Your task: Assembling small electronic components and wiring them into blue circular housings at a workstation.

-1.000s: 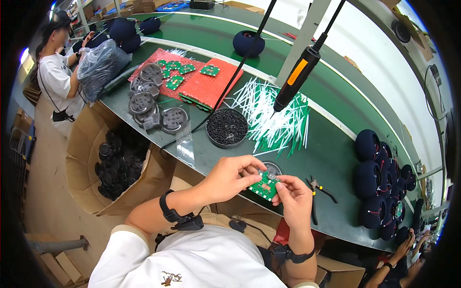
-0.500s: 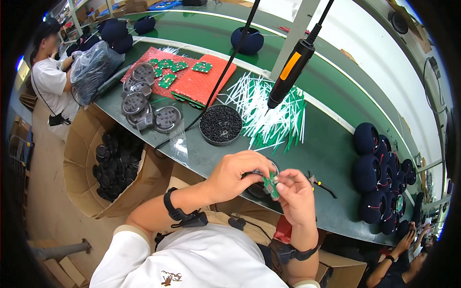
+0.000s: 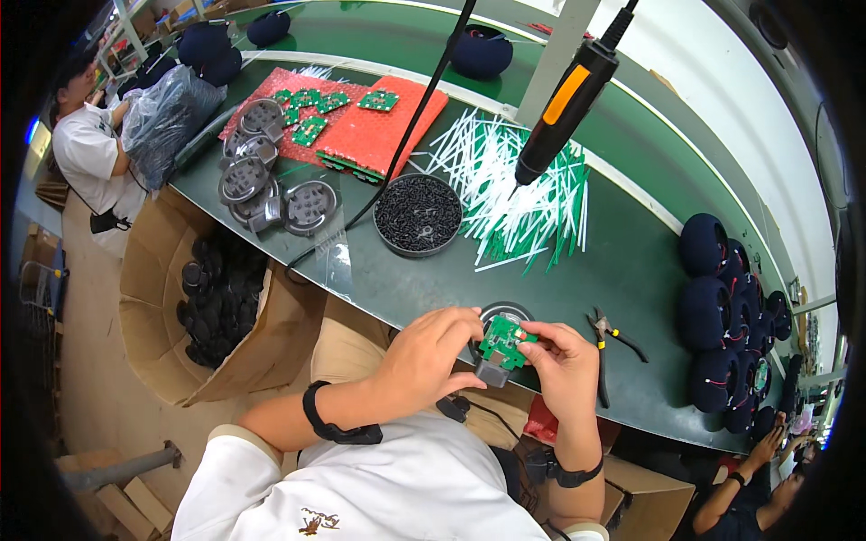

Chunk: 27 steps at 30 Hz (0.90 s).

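A green circuit board [image 3: 502, 342] is pinched by its right edge between the thumb and fingers of my right hand [image 3: 561, 365]. Under it lies a round dark plastic housing [image 3: 507, 308] with a grey block at its near end. My left hand [image 3: 431, 353] grips this housing from the left, thumb at the near end and bent fingers toward the far rim. The board covers most of the housing's inside, and part of my left grip is hidden. To the right of my right hand, pliers [image 3: 605, 353] with black and yellow handles rest on the table.
An electric screwdriver [image 3: 568, 110] hangs above white plastic strips [image 3: 514, 185]. Beside them stands a round dish of black screws [image 3: 418, 215]. Grey housings [image 3: 309, 206] and boards on red bubble wrap [image 3: 388, 135] lie left; navy round covers [image 3: 704, 311] right. A carton [image 3: 149, 298] stands below.
The circuit board has turned from edge-on to flat over the housing. My left hand has shifted from the board to the housing's side. My view has shifted slightly.
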### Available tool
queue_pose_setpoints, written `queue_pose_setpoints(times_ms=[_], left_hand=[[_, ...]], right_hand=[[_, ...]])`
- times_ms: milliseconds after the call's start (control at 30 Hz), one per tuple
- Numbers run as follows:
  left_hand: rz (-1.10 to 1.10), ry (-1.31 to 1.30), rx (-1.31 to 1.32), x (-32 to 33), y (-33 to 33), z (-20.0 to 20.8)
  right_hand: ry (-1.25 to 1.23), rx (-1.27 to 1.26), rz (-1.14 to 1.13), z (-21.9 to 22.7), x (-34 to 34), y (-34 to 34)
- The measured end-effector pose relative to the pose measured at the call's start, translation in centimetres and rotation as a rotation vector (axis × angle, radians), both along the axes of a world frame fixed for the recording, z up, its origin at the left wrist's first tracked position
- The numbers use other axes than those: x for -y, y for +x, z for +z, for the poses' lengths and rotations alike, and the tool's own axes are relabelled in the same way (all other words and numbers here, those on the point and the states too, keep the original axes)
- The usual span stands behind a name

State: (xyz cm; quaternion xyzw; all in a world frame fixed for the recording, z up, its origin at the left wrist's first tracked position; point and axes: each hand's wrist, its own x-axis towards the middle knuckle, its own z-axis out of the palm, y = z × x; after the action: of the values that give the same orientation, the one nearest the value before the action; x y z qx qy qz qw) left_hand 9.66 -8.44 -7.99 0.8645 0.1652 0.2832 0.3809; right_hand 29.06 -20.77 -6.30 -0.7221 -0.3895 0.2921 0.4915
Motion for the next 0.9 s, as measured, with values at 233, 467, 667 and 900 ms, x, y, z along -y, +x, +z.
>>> queue_pose_setpoints(times_ms=[233, 467, 667, 900], left_hand=[[-0.036, 0.026, -0.056, -0.1, 0.0, 0.5], [-0.062, 0.309, -0.054, -0.6, 0.4, -0.4], [-0.039, 0.158, 0.032, -1.0, 1.0, 0.9], [-0.015, -0.028, 0.041, 0.4, 1.5, 1.4]], right_hand=[[-0.008, 0.093, 0.035, 0.7, -0.2, 0.0], [-0.136, 0.703, 0.094, 3.0, 0.4, -1.3], [0.208, 0.519, 0.197, 1.8, 1.5, -1.3], [0.275, 0.394, 0.041, 0.7, 1.1, -2.7]])
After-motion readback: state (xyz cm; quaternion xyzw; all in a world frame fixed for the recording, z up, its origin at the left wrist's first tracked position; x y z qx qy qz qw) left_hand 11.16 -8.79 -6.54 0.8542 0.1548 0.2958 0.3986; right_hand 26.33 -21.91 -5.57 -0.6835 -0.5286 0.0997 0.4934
